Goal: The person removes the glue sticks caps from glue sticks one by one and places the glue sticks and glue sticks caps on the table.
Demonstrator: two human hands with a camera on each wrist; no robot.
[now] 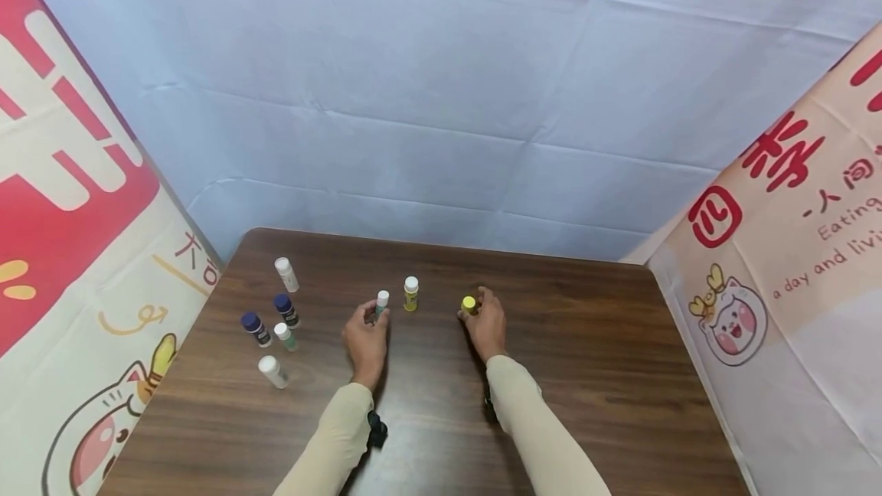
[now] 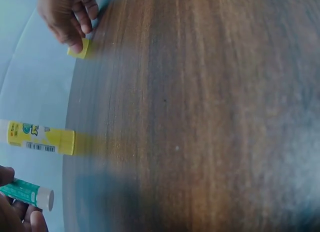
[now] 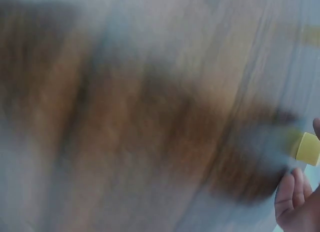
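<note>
My left hand (image 1: 366, 339) grips a green glue stick (image 2: 22, 191) with a white end, held just off the tabletop in the left wrist view. Between the hands stands a yellow glue stick (image 1: 411, 297) with a white cap, upright and touched by neither hand. To its right, my right hand (image 1: 488, 325) pinches a small glue stick with a yellow end (image 1: 468, 303). Fingers partly cover its body, and only the yellow end (image 3: 308, 149) shows at the right edge of the right wrist view.
Several more glue sticks stand at the left of the brown wooden table (image 1: 586, 373): a white one (image 1: 286, 275) at the back, two with dark blue caps (image 1: 256, 329), a green one (image 1: 285, 337), and another white one (image 1: 273, 372). Pale cloth (image 1: 427, 98) hangs behind the table; printed banners flank it.
</note>
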